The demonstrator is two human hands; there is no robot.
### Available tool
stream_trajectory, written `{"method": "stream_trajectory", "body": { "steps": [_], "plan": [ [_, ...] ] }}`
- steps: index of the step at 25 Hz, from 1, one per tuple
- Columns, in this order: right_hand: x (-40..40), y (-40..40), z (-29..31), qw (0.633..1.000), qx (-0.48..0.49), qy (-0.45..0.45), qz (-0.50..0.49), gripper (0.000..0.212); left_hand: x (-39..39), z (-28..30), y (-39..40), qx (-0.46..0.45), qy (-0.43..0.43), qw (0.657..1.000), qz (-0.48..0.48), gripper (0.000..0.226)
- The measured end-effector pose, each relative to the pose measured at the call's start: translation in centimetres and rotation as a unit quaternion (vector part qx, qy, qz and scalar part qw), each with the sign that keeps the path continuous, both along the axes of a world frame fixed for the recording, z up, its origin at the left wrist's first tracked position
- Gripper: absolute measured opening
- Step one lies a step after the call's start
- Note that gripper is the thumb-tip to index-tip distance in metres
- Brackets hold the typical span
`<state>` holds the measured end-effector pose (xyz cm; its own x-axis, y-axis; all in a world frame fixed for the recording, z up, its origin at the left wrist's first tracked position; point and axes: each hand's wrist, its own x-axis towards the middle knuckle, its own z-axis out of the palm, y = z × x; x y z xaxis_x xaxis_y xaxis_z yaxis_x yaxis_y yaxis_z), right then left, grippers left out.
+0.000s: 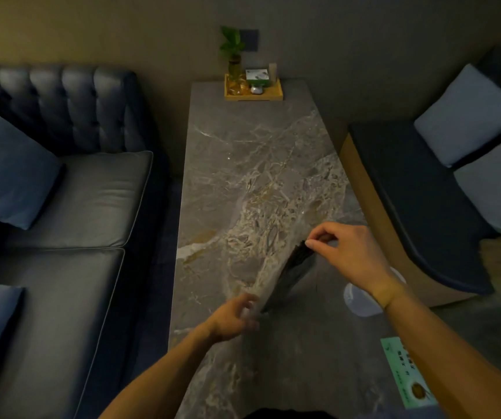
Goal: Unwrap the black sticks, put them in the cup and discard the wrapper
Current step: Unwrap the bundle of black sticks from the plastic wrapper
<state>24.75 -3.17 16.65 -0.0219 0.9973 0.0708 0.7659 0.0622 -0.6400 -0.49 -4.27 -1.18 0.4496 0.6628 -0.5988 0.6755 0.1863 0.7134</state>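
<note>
Under our hands runs the marble table [252, 164]. Our left hand [234, 317] grips the clear wrapper [266, 285]; our right hand [349, 252] pinches the black sticks [293, 270]. Beneath our right wrist sits the cup [359, 300]. Yanking could scatter sticks.

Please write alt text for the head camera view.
Two hands hold a bundle of black sticks in a clear wrapper above a marble table: left hand at its near end, right hand pinching the far end. A cup stands beneath the right wrist.
</note>
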Motion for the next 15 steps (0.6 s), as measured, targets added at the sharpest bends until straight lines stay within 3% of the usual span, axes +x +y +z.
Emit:
{"method": "stream_trajectory", "body": {
  "steps": [2, 6, 12, 15],
  "plan": [
    [-0.1, 0.3, -0.5, 0.999, -0.017, 0.027, -0.031, 0.003, -0.1, -1.1, -0.1, 0.031, 0.054, 0.998, -0.004, 0.047],
    [0.2, 0.4, -1.6, 0.996, -0.018, 0.058, -0.066, 0.006, 0.4, -1.9, 0.1, 0.119, 0.067, 0.99, 0.029, 0.017],
    [2.6, 0.2, -1.7, 0.974, -0.071, 0.172, -0.129, 0.008, -0.8, -1.9, 0.6, 0.184, 0.043, 0.978, 0.084, 0.008],
    [5.0, -0.6, -1.7, 0.957, -0.088, 0.226, -0.161, 0.015, -1.6, -0.8, 1.3, 0.242, -0.009, 0.958, 0.15, 0.022]
  ]
}}
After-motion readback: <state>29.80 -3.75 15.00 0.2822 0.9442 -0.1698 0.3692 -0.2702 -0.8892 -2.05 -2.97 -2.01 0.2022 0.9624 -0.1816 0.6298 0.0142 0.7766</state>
